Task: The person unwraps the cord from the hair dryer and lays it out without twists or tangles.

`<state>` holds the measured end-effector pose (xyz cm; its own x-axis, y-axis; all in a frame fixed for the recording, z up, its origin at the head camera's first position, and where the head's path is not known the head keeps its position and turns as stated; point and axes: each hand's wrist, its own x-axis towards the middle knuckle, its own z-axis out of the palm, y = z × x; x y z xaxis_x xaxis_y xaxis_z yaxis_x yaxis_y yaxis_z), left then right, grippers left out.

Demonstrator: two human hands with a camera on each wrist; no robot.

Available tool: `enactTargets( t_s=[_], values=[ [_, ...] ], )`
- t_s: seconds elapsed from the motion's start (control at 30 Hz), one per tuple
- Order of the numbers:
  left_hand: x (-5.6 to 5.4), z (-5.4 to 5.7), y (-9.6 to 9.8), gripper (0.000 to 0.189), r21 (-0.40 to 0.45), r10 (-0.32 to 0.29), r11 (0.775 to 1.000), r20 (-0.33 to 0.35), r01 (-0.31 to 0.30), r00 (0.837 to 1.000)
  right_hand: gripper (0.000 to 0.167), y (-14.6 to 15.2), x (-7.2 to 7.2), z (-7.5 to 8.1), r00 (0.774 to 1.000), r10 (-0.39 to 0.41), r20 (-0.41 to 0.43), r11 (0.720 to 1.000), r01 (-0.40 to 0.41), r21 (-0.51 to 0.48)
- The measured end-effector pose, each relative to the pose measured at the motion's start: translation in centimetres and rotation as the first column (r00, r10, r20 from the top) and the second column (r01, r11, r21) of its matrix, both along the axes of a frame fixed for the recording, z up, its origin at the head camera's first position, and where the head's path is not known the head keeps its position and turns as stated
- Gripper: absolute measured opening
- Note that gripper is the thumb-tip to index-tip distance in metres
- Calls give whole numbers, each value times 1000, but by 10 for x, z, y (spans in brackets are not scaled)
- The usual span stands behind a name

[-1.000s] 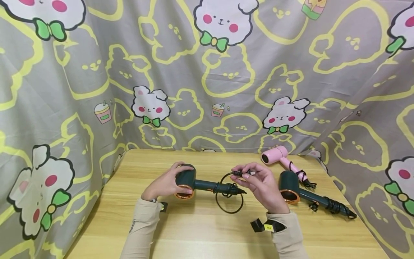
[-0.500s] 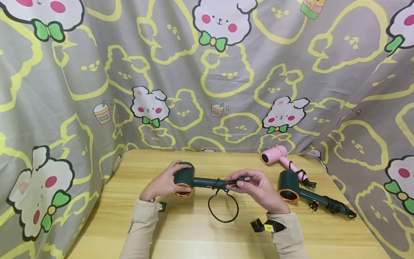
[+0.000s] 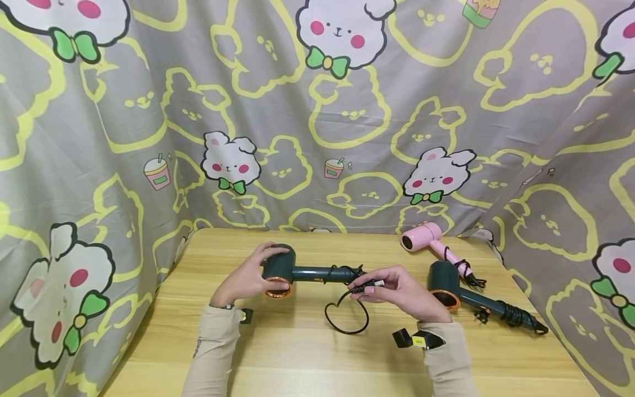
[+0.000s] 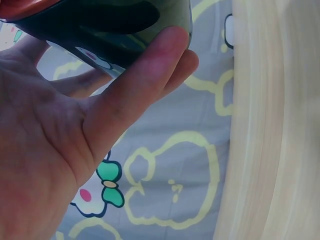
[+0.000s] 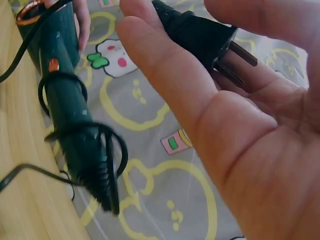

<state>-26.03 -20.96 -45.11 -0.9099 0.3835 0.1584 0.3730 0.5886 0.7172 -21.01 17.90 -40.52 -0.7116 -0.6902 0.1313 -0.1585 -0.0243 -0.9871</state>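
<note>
My left hand [image 3: 246, 278] grips the barrel of a dark green hair dryer [image 3: 280, 264] with a copper ring at its mouth; the handle points right. In the left wrist view, thumb and fingers [image 4: 145, 85] wrap the glossy barrel. My right hand [image 3: 397, 292] pinches the black two-pin plug [image 5: 200, 40] near the handle's end, pins facing back toward the palm. Black cord [image 5: 85, 127] winds loosely round the handle, and a free loop of cord [image 3: 368, 317] hangs below it.
A second dark green hair dryer [image 3: 445, 281], its cord wrapped round the handle, lies right of my right hand. Behind it lies a pink hair dryer [image 3: 421, 237]. The wooden table [image 3: 297, 358] meets a patterned curtain [image 3: 278, 110] at the back and sides.
The plug in my right hand has come down and left from above the handle, then slightly right, now just below the handle's end. The held dryer has shifted slightly left and up; the loop has moved.
</note>
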Motion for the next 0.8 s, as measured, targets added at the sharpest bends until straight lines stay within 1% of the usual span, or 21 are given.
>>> enactTargets(
  t_s=[0.2,0.33,0.47,0.6,0.67,0.8],
  values=[
    [-1,1,-3,80,19,-7,1000,-12,7,1000,38,10,-9,-9,1000,14,17,1000,-15,24],
    [0,1,-4,80,22,-8,1000,-12,8,1000,40,16,-14,-16,1000,-18,18,995,16,97],
    [0,1,-4,80,22,-17,1000,-15,17,1000,39,20,-20,-25,998,-56,13,979,52,198],
    [-1,1,-3,80,13,-20,1000,-17,21,1000,39,20,-25,-33,999,-49,-4,958,48,283],
    [-1,1,-3,80,6,-22,1000,-16,22,1000,38,19,-25,-35,999,-39,-3,950,38,310],
    [-1,1,-1,80,-1,-29,1000,-14,29,999,35,19,-25,-33,1000,-25,12,944,20,330]
  ],
)
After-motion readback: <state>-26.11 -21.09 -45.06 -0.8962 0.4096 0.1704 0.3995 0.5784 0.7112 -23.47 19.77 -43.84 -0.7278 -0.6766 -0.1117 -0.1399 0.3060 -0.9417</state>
